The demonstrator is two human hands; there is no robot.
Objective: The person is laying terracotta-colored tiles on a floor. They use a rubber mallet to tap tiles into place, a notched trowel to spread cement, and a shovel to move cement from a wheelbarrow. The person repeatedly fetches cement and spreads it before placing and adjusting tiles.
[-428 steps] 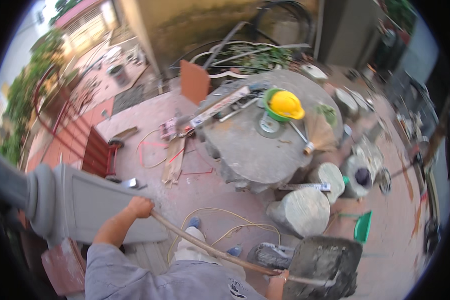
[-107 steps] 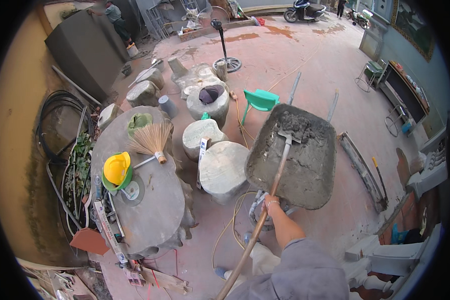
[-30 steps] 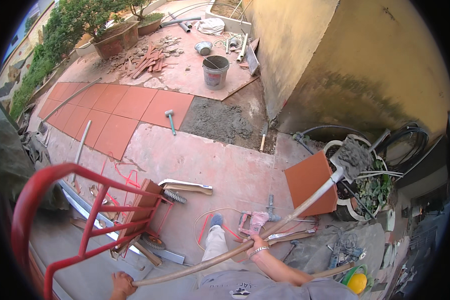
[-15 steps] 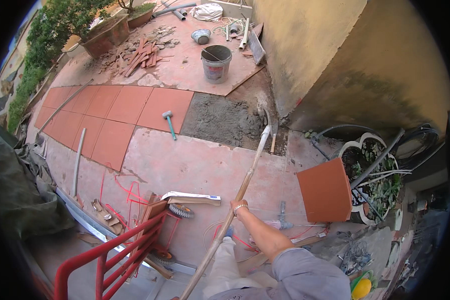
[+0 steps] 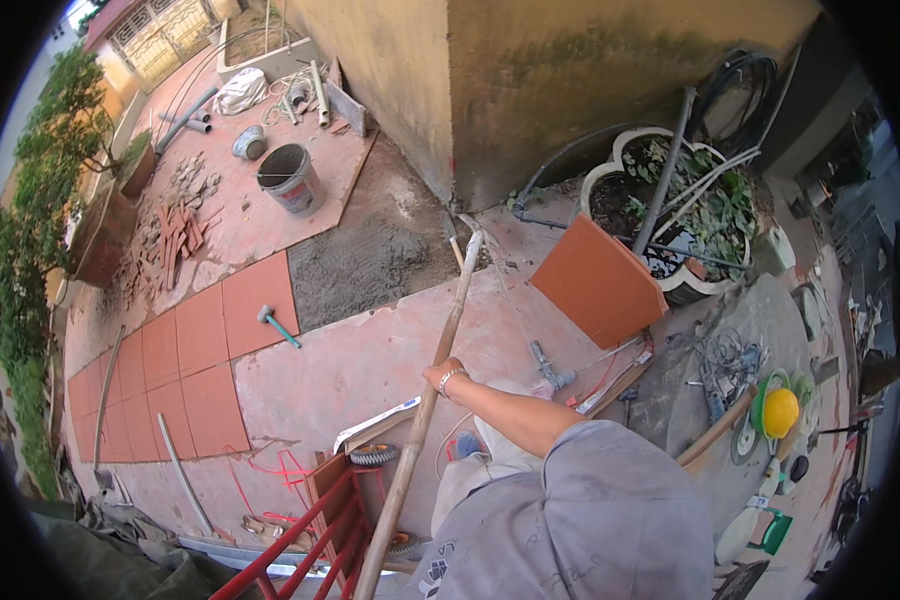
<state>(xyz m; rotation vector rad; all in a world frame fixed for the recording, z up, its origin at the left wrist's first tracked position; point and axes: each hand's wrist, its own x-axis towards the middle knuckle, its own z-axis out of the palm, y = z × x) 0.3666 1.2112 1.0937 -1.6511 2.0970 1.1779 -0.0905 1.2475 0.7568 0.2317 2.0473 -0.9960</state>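
My right hand [image 5: 445,378], with a bracelet at the wrist, is closed round a long wooden handle [image 5: 410,460]. The handle runs from the lower edge up to a pale end, where a thin curved head like a hoe's [image 5: 480,232] lies low by the wall corner. Left of that head, a short light wooden stick [image 5: 457,252] stands out at the edge of the wet grey mortar [image 5: 355,270]. Laid red tiles [image 5: 200,330] border the mortar on the left, with a mallet [image 5: 282,328] on them. My left hand is out of the picture.
A bucket [image 5: 292,185] stands behind the mortar. On the right, a loose red tile [image 5: 600,285] leans against a planter [image 5: 595,190]. A red metal frame with wheels [image 5: 320,540] is near my left side. Cables and a yellow helmet [image 5: 780,412] lie at right.
The view has swung right. The tool's head has moved rightward, away from the mortar and past the short wooden stick. My right hand keeps its grip on the handle.
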